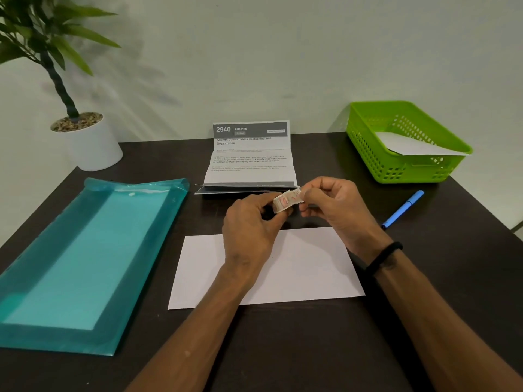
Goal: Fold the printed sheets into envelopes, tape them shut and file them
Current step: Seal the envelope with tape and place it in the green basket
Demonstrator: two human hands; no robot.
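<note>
A white folded envelope lies flat on the dark table in front of me. Above its far edge, my left hand and my right hand pinch a small strip of printed tape between their fingertips, held in the air. Behind the hands a printed sheet with creases leans against the wall, its lower part folded over. A teal plastic file folder lies at the left.
A green plastic basket holding a white paper stands at the back right. A blue pen lies to the right of my hands. A potted plant in a white pot stands at the back left corner.
</note>
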